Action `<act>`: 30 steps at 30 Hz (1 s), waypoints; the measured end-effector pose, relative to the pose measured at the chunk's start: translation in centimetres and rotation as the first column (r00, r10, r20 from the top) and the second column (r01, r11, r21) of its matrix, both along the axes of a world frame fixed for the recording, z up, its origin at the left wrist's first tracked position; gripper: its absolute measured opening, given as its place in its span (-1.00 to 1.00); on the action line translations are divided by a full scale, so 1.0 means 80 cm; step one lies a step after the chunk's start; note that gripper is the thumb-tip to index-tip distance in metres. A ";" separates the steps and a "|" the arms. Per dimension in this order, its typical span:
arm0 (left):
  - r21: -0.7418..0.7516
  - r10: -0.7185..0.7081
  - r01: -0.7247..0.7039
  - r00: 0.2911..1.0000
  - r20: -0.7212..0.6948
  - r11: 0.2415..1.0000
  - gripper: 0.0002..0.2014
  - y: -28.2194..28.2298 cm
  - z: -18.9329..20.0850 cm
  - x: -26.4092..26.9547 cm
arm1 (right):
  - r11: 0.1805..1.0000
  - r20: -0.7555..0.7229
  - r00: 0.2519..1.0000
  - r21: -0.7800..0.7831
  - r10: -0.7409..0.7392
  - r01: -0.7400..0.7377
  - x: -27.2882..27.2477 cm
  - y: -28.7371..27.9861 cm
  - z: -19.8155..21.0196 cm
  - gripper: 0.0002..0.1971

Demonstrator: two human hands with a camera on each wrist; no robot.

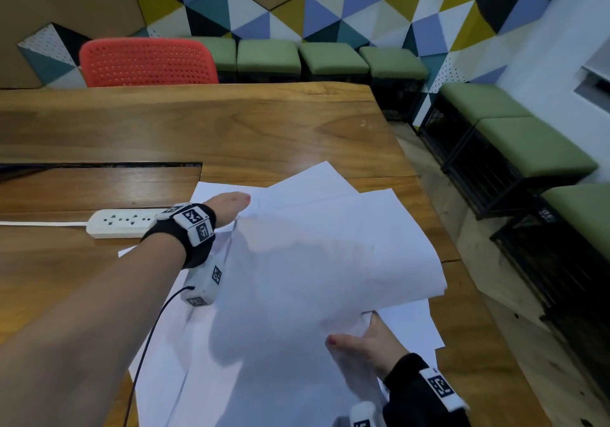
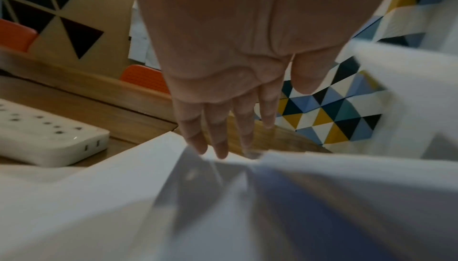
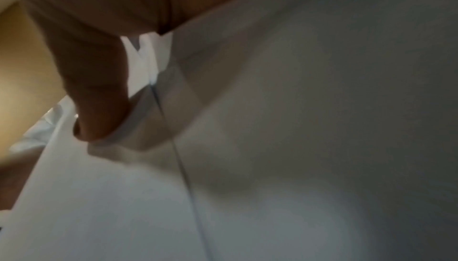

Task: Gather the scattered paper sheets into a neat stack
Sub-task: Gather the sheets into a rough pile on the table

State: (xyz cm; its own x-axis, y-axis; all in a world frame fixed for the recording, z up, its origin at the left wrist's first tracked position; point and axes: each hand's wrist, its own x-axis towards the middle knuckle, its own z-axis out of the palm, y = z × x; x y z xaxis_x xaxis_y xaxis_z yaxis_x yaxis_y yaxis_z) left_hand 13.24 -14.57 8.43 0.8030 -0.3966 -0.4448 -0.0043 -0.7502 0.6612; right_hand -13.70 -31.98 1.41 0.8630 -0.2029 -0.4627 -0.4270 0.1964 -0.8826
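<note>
Several white paper sheets lie overlapping and fanned at the near right of the wooden table. My left hand reaches over their far left corner. Its fingers are straight, with the tips touching the sheet edges; in the head view a raised sheet hides them. My right hand holds the sheets at their near right side. Its thumb presses on top of the paper, and its fingers are hidden beneath. The top sheets bow upward between the two hands.
A white power strip with its cable lies just left of the papers. A red chair stands behind the table. Green stools line the wall and the right side. The table's right edge runs close to the sheets.
</note>
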 end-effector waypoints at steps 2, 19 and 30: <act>0.089 0.010 -0.009 1.000 -0.010 0.996 -0.59 -0.005 -0.014 -0.004 | 0.999 0.016 1.000 0.044 -0.017 0.016 -0.004 0.001 -0.001 -0.34; 0.004 0.179 -0.182 0.961 -0.212 0.983 -0.85 0.077 -0.032 -0.038 | 0.954 -0.169 0.949 -0.188 -0.265 0.233 -0.009 -0.024 -0.045 -0.77; -0.070 -0.198 0.186 0.888 -0.415 0.980 -0.83 0.105 -0.089 -0.166 | 0.956 -0.175 0.943 0.027 -0.283 0.292 -0.008 -0.011 -0.049 -0.68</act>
